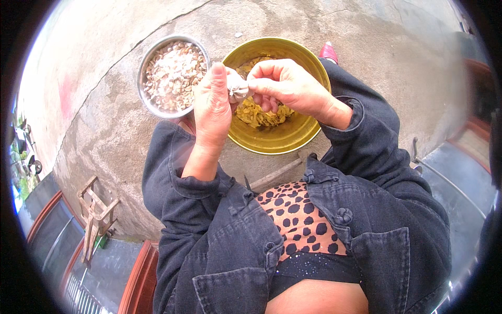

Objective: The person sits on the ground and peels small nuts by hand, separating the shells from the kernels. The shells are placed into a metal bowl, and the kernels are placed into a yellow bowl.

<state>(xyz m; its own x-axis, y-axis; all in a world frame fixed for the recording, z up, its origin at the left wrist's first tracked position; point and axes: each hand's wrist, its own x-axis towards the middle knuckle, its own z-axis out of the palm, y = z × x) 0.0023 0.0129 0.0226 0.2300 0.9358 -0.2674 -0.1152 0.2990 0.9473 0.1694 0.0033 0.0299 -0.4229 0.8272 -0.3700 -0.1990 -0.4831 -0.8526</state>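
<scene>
My left hand (213, 106) holds a whitish garlic bulb (237, 88), its thumb pointing up beside it. The thumb and forefinger of my right hand (288, 88) pinch the bulb's right side, with the other fingers curled below. Both hands are over the left part of a wide golden metal basin (274, 147), which holds yellowish, flaky pieces (266, 114). Left of it stands a round steel bowl (143, 92) filled with pale cloves or pieces (174, 74). Whether these are peeled is not clear.
The vessels stand on a cracked concrete floor (121, 149). A wooden stool frame (98, 210) is at the lower left. A red shoe (328, 53) shows beyond the basin at the right. A wooden bar (276, 172) lies between basin and body. Red-brown frames (135, 278) border the lower left.
</scene>
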